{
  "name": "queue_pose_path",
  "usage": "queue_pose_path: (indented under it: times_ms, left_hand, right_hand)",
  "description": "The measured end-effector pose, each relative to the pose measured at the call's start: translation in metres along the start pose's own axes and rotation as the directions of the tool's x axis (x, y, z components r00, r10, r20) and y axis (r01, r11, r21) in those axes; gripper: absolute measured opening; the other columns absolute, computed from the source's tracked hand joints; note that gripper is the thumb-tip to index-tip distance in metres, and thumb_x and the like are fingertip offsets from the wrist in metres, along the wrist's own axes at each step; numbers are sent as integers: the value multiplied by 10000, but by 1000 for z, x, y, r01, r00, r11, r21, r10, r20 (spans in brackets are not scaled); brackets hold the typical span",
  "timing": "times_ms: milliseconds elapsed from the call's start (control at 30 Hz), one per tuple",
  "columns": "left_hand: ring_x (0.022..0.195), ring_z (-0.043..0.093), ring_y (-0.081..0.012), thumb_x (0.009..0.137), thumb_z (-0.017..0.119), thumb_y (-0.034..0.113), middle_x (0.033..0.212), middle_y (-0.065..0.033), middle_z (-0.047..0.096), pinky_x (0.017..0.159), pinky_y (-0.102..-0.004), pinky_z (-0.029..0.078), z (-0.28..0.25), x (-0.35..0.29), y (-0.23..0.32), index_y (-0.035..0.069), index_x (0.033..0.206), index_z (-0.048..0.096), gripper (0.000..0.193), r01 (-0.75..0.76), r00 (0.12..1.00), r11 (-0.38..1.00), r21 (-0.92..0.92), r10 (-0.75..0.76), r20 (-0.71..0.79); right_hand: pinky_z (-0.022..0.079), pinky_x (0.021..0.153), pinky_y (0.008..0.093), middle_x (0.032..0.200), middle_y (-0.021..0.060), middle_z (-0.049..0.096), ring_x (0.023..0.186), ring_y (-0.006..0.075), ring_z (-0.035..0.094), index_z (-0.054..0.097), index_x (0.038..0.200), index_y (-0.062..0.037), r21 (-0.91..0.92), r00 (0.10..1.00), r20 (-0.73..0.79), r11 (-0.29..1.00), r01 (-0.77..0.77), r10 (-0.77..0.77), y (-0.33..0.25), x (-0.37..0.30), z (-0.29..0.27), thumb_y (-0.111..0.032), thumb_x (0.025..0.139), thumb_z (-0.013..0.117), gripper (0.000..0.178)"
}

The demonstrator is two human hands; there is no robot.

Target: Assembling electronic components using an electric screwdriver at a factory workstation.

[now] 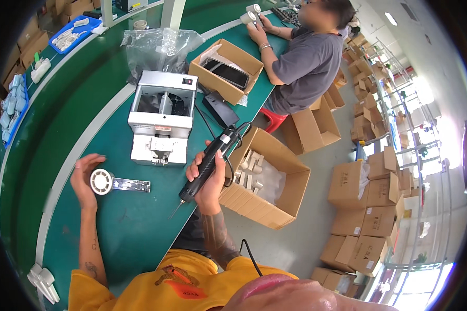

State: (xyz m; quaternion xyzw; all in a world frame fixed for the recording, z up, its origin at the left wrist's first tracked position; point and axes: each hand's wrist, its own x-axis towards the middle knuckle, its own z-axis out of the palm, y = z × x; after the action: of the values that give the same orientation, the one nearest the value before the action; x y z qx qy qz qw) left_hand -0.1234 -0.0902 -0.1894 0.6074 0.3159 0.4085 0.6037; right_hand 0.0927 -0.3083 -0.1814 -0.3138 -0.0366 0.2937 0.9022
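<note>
My right hand [208, 181] is wrapped round a black electric screwdriver [208, 165]. Its thin bit slants down to the left over the green bench [135, 223]. On the bench lies a small white fan body [101, 182] with a round grilled head, and a narrow circuit board [132, 185] sticks out of it to the right. Beside the round head is my left hand [84, 179], fingers stretched out and curving past its far side; I cannot tell whether it touches. Beyond both hands stands a white and grey screw feeder [162, 119].
A carton [290, 199] of white parts stands right of the bench. Behind the feeder are a clear plastic bag [158, 49], a black power box [220, 110] and a carton [248, 61] holding dark devices. A co-worker [311, 67] handles white parts. Stacked cartons [347, 223] line the right.
</note>
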Motion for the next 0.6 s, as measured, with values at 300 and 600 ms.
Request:
queue_pose_path:
  times_ms: [300,600]
  left_hand:
    - [836,734,-314,1116,226,481,837,-210,750,912,-415,564,26,-21,8,-28,797,672,748,100,966,991,-91,-75,246]
    - [721,688,-181,1126,317,343,792,-140,742,734,-305,540,57,-21,3,-59,820,717,645,53,991,997,-49,-47,125]
  right_hand:
    - [407,540,277,862,54,533,603,118,454,457,1405,-16,47,1000,-2,999,-6,6,-3,-10,-6,-470,1097,420,550]
    - [335,417,247,728,23,426,487,102,374,566,1297,-50,151,978,147,974,-169,147,-29,-1,-3,-598,1074,383,619]
